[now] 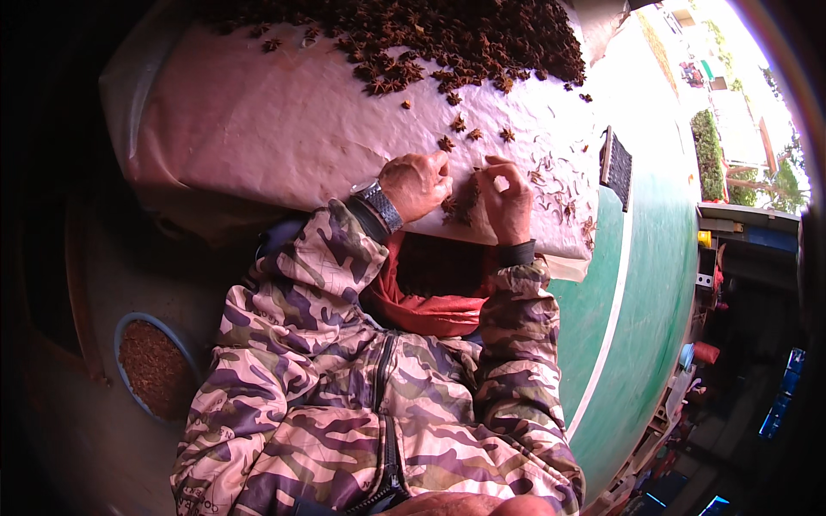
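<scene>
Above the near edge of a table spread with a pale sheet (258, 120), my two hands are close together. My left hand (416, 185), with a watch (379, 203) at its wrist, is closed with the fingers curled in; what it holds, if anything, is hidden. My right hand (508, 199) makes a pinch with thumb and forefinger, and I cannot make out what is in it. Dark star anise pieces (465, 205) lie on the sheet between the hands. Just beyond them are a few loose star anise (508, 135). Below the table edge, a red bag (434, 316) hangs with its mouth open.
A large heap of star anise (465, 39) covers the table's far side. Pale curved slivers (546, 172) are scattered right of my right hand. On the floor at left stands a blue-rimmed basin (155, 365) of brown bits. A dark mat (617, 169) is beyond the table's right edge.
</scene>
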`<state>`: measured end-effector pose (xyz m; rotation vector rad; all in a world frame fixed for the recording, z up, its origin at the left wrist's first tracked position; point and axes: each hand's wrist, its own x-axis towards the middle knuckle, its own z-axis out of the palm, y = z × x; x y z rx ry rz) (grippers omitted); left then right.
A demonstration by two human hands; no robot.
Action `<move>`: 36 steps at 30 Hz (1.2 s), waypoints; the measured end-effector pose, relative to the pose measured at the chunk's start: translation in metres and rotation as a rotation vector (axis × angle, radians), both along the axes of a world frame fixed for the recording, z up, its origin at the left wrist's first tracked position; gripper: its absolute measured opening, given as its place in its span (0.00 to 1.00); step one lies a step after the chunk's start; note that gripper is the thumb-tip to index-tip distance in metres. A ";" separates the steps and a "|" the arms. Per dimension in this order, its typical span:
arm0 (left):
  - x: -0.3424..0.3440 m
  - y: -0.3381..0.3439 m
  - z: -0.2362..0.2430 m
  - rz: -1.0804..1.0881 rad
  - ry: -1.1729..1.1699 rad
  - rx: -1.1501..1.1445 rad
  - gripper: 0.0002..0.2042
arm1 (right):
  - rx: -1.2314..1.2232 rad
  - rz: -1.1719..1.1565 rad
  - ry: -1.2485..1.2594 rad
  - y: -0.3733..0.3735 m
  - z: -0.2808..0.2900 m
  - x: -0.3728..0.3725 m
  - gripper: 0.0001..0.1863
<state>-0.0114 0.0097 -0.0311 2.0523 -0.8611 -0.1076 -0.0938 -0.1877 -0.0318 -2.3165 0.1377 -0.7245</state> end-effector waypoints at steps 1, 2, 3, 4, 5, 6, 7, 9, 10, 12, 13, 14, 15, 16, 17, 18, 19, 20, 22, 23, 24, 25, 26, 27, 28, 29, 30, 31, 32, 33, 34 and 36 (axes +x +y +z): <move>0.001 0.000 0.000 0.016 -0.001 -0.002 0.10 | 0.053 -0.020 -0.021 -0.003 -0.001 0.003 0.06; 0.003 0.000 0.000 0.036 0.025 -0.007 0.10 | 0.132 -0.054 0.017 -0.010 -0.003 0.006 0.07; 0.004 0.001 0.000 0.041 0.026 -0.013 0.10 | 0.109 -0.112 0.000 -0.017 -0.005 0.011 0.07; 0.005 0.001 -0.001 0.046 0.027 -0.019 0.10 | 0.167 -0.162 0.069 -0.025 -0.006 0.010 0.07; 0.006 0.002 0.000 0.053 0.029 -0.022 0.10 | 0.228 -0.208 0.139 -0.025 -0.002 0.012 0.07; 0.005 0.003 0.000 0.050 0.025 -0.017 0.10 | 0.183 -0.189 0.121 -0.025 0.000 0.016 0.07; 0.005 0.003 0.000 0.047 0.022 -0.012 0.10 | 0.138 -0.170 0.102 -0.025 0.000 0.025 0.07; 0.002 0.000 0.002 0.040 0.011 -0.008 0.10 | 0.034 -0.117 -0.024 -0.025 -0.001 0.041 0.07; 0.001 -0.002 0.002 0.042 0.001 -0.006 0.10 | -0.003 -0.095 -0.003 -0.024 -0.002 0.047 0.07; 0.002 0.000 0.003 0.058 -0.014 -0.006 0.10 | -0.002 -0.021 0.062 -0.010 0.007 0.056 0.07; 0.003 0.001 0.003 0.064 -0.018 -0.010 0.10 | -0.003 0.030 0.103 -0.006 0.008 0.059 0.07; 0.003 0.001 0.003 0.066 -0.022 -0.016 0.10 | -0.111 -0.029 0.108 -0.005 0.004 0.062 0.07; 0.004 0.001 0.002 0.061 -0.020 -0.016 0.10 | -0.220 -0.088 0.114 -0.004 0.000 0.065 0.07; 0.006 0.002 0.001 0.057 -0.018 -0.016 0.10 | -0.150 -0.122 0.118 -0.005 -0.003 0.062 0.07; 0.007 0.002 0.001 0.054 -0.016 -0.016 0.10 | -0.081 -0.154 0.123 -0.003 -0.002 0.058 0.07; 0.008 0.004 0.002 0.058 0.009 -0.027 0.10 | -0.012 -0.185 0.127 0.000 -0.001 0.057 0.07; 0.008 0.002 0.005 0.051 0.037 -0.043 0.11 | 0.058 -0.169 0.085 -0.006 -0.008 0.053 0.07; 0.007 0.001 0.006 0.044 0.064 -0.058 0.11 | 0.128 -0.153 0.043 -0.013 -0.018 0.048 0.07; 0.008 -0.001 0.005 0.048 0.069 -0.040 0.11 | 0.160 -0.187 0.086 -0.021 -0.022 0.041 0.07; 0.009 -0.001 0.006 0.055 0.070 -0.029 0.11 | 0.149 -0.150 0.054 -0.019 -0.021 0.042 0.07; 0.009 0.000 0.006 0.058 0.067 -0.028 0.11 | 0.137 -0.113 0.022 -0.016 -0.021 0.044 0.07; 0.010 0.001 0.005 0.062 0.062 -0.025 0.11 | 0.127 -0.076 -0.011 -0.012 -0.021 0.046 0.07; 0.010 0.001 0.004 0.063 0.060 -0.025 0.11 | 0.160 -0.057 0.030 -0.004 -0.010 0.047 0.06; 0.010 0.001 0.004 0.060 0.056 -0.030 0.11 | 0.139 -0.036 -0.006 -0.004 -0.011 0.052 0.06; 0.010 0.001 0.003 0.057 0.052 -0.036 0.11 | 0.118 -0.015 -0.041 -0.005 -0.012 0.060 0.06; 0.009 0.001 0.004 0.054 0.050 -0.041 0.12 | 0.098 0.006 -0.075 -0.004 -0.012 0.067 0.06; 0.009 0.000 0.004 0.054 0.052 -0.036 0.12 | 0.142 -0.038 -0.022 -0.003 -0.012 0.070 0.05; 0.009 -0.001 0.005 0.054 0.054 -0.031 0.12 | 0.094 -0.053 0.011 -0.003 -0.011 0.071 0.06; 0.010 0.000 0.006 0.057 0.055 -0.026 0.12 | 0.046 -0.065 0.043 -0.002 -0.011 0.073 0.06; 0.010 0.000 0.005 0.056 0.064 -0.039 0.12 | -0.003 -0.077 0.076 -0.001 -0.011 0.074 0.06; 0.011 -0.001 0.004 0.054 0.074 -0.053 0.12 | -0.035 -0.095 0.098 -0.002 -0.009 0.071 0.06; 0.012 -0.002 0.003 0.062 0.111 -0.104 0.11 | 0.210 -0.008 -0.022 0.002 -0.009 0.064 0.06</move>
